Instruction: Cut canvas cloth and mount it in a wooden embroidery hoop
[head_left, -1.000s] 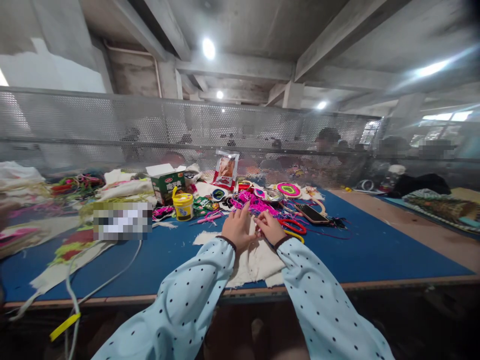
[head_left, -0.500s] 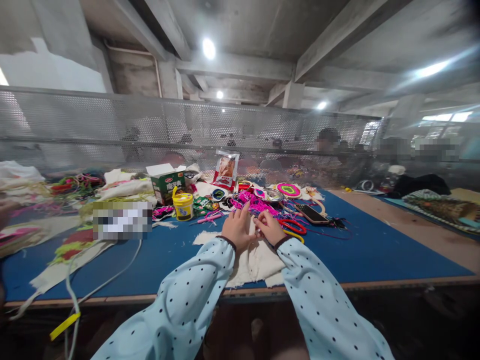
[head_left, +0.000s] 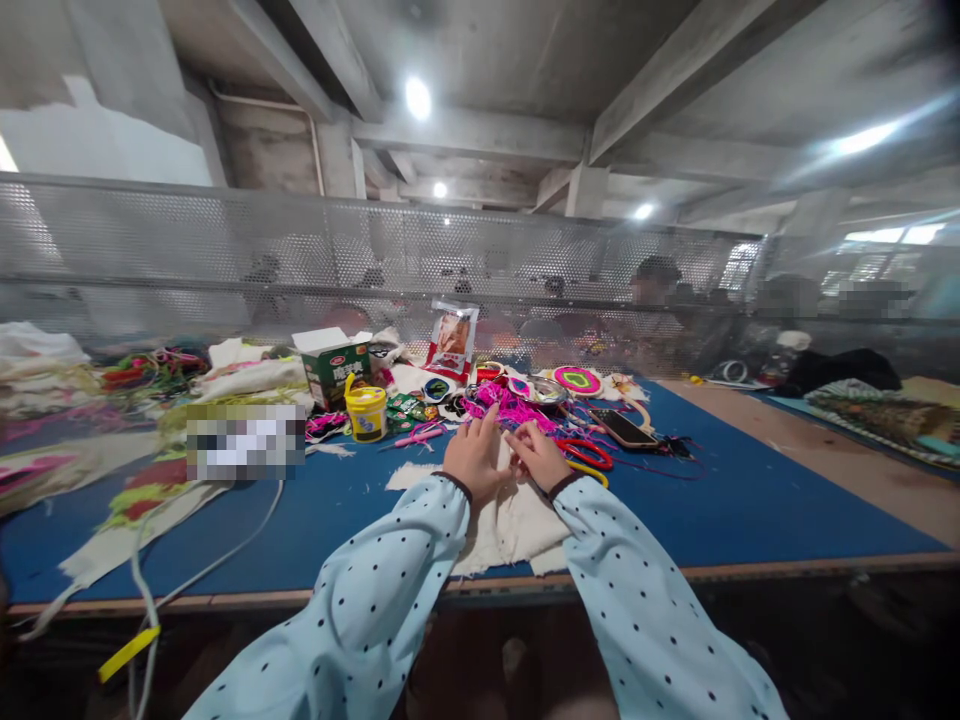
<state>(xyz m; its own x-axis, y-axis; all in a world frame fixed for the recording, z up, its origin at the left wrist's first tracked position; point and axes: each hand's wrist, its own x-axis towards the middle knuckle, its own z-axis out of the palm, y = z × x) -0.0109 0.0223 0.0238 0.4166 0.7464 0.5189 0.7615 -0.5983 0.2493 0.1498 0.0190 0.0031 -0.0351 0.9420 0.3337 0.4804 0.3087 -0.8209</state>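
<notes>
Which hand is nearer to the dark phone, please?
Right: the right hand, at the cream cloth, is left of the phone and nearer the person; the left hand, also there, is farther left.

Both arms (head_left: 382, 585) (long-sleeved) stretched forward, left hand (head_left: 474, 458) and right hand (head_left: 541, 460) close together, right fingers (head_left: 531, 439) bent.

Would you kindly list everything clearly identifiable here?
Cloth: at least one, cream, front centre
Yarn: one tangle, pink, beyond cloth
Packet: one, red, behind yarn
Box: one, green, left of packet
Tub: one, yellow, before box
Phone: one, dark, right of yarn
Patches: several, multicoloured, around yarn
Scraps: many, mixed colours, left
Table: one, blue, beneath these
Screen: one, grey, behind table
People: several, indistinct, behind screen
Ceiling lights: several, white, overhead
Sleeves: two, dotted pale blue, foreground
Left hand: one, on cloth
Right hand: one, on cloth
</notes>
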